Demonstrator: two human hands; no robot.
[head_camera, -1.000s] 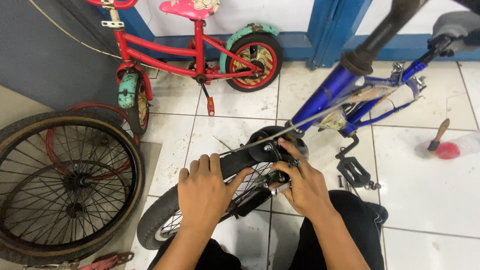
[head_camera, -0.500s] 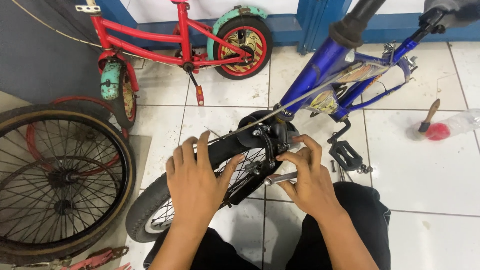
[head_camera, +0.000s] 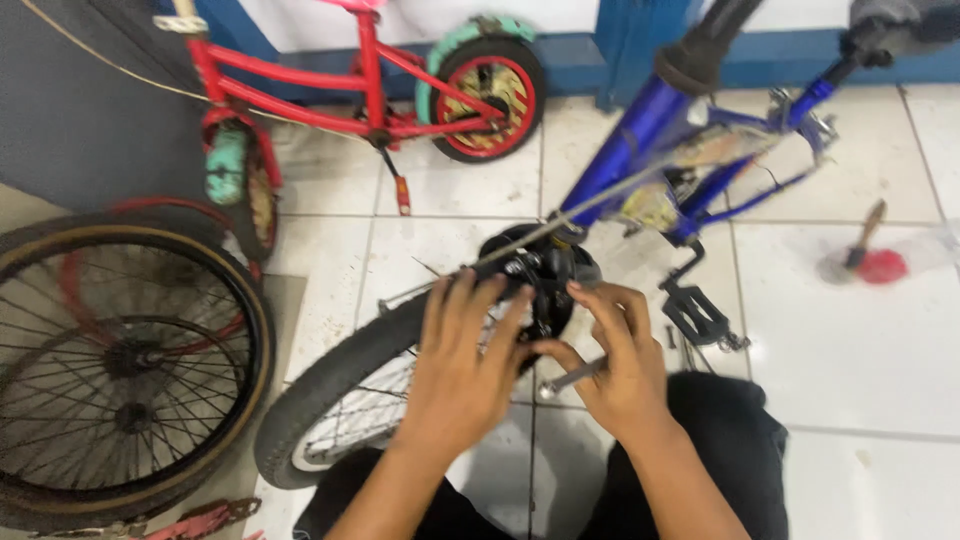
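Bike wheel (head_camera: 330, 400) worked on at fork (head_camera: 540, 285)
L hand (head_camera: 465, 365) clasped over tyre, R hand (head_camera: 620, 365) fingers pinched on metal tool (head_camera: 570, 380); wheel judged stiff, fairly heavy, best gripped at rim

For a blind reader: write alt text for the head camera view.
Two bare hands, left hand and right hand, work at the black fork above a blue bicycle wheel. The right hand holds a metal tool.

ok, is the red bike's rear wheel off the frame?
No. The red bike has its rear wheel mounted in the frame, with a teal fender over the tyre; the loose wheels lie apart at left.
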